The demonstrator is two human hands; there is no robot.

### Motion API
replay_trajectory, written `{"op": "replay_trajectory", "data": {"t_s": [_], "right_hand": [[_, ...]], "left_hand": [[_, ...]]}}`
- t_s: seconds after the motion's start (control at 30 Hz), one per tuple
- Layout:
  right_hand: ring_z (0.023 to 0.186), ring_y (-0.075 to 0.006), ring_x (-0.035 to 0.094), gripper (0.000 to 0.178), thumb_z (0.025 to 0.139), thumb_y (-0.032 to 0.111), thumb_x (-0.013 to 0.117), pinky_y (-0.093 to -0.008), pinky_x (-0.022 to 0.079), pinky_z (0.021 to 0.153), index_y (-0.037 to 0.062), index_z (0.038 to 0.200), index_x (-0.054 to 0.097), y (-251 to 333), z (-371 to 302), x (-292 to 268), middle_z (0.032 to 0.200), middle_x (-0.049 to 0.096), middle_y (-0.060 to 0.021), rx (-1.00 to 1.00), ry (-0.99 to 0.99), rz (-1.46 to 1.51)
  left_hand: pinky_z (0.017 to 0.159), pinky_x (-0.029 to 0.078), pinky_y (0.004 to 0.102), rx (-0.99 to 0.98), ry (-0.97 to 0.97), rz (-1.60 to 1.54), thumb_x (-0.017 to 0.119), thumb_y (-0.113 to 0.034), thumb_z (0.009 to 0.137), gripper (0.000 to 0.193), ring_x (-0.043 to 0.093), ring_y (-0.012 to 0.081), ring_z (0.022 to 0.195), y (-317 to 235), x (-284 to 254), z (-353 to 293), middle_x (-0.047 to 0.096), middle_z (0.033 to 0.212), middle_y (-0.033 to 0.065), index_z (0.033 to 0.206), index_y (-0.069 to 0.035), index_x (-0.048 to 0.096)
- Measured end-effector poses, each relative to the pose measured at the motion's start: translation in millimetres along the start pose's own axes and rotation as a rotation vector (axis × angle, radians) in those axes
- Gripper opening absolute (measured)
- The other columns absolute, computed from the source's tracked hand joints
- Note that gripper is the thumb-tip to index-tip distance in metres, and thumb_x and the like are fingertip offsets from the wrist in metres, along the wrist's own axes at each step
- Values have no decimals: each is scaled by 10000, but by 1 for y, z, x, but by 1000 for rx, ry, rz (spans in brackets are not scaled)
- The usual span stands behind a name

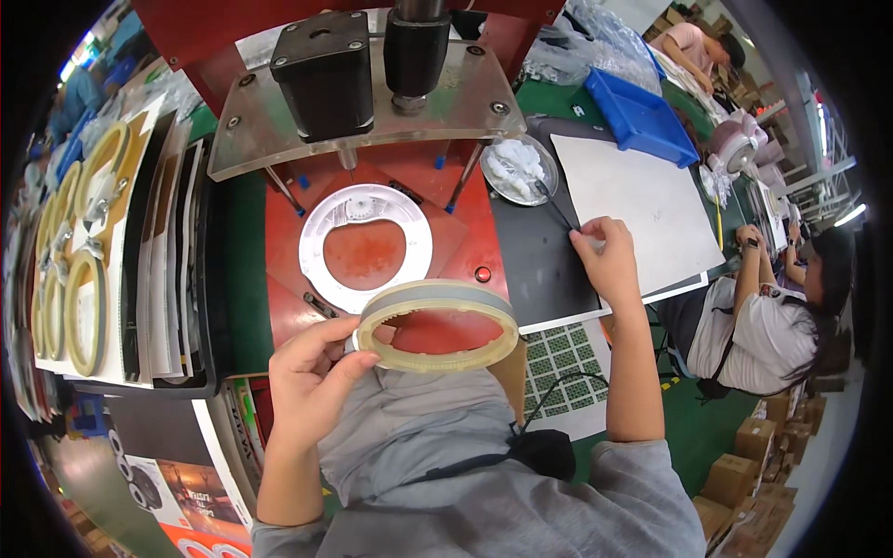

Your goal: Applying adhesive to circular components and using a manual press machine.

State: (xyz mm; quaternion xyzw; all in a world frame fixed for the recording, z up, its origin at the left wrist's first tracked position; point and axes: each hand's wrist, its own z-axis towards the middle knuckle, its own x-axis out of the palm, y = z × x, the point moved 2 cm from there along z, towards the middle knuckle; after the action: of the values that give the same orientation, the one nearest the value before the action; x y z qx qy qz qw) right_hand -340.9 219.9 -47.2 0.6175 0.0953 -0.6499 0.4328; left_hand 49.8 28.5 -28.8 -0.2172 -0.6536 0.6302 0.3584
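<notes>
My left hand (316, 374) pinches the near left edge of a cream plastic ring (437, 361) with a grey outer band, held tilted above my lap. In the fingers of my right hand (609, 262) is a thin dark stick (564, 214). Its far end reaches a round clear dish (494, 183) of white paste-like stuff (515, 166); whether the tip is a brush or a spatula I cannot tell. Behind the cream ring, a flat white ring (314, 246) with a small white gear inside its far rim lies on the red machine base (290, 279).
Over the base hangs a clear plate (233, 153) on metal posts, with a black motor (321, 84). Grey-white sheets (642, 209) and a blue tray (642, 116) lie right. A board with cream rings (88, 312) leans left. Other people sit at the right.
</notes>
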Motion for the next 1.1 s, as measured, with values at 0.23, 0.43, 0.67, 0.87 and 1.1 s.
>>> {"op": "replay_trajectory", "data": {"t_s": [0.23, 0.43, 0.67, 0.87, 1.1], "right_hand": [[738, -269, 731, 184, 1034, 165, 703, -376, 562, 687, -16, 1042, 673, 38, 15, -7, 872, 746, -148, 156, -95, 280], [811, -326, 749, 169, 1021, 179, 705, -399, 564, 743, 13, 1048, 722, 42, 40, 4, 893, 767, -167, 9, -141, 187], [785, -317, 757, 175, 1021, 165, 696, -386, 560, 706, 8, 1067, 755, 40, 27, -18, 895, 766, -180, -24, -174, 143], [594, -55, 503, 239, 1078, 184, 645, -225, 400, 554, -30, 1140, 732, 65, -9, -51, 894, 756, -72, 215, -3, 697], [526, -37, 474, 235, 1124, 121, 551, -185, 349, 492, -51, 1225, 676, 92, -44, -67, 884, 724, -112, 62, 315, 1033]], "left_hand": [[915, 626, 376, 8, -42, 13, 742, -49, 986, 259, 761, 252, 1042, 5, -3, -1, 775, 1145, 203, 1211, 59, 673], [930, 623, 382, 28, -17, -7, 741, -24, 980, 255, 761, 259, 1049, 6, -1, -2, 775, 1146, 202, 1210, 58, 668], [959, 602, 350, 87, -9, -42, 757, 124, 903, 392, 739, 238, 1091, 11, -6, -7, 756, 1180, 186, 1288, 109, 681], [907, 606, 351, 271, 23, 224, 790, -4, 872, 341, 767, 270, 1028, -32, -9, 5, 782, 1158, 218, 1196, 95, 748], [897, 615, 388, 625, 83, 560, 766, -10, 846, 316, 769, 359, 1056, -79, -3, 37, 770, 1171, 244, 1152, 67, 758]]}}
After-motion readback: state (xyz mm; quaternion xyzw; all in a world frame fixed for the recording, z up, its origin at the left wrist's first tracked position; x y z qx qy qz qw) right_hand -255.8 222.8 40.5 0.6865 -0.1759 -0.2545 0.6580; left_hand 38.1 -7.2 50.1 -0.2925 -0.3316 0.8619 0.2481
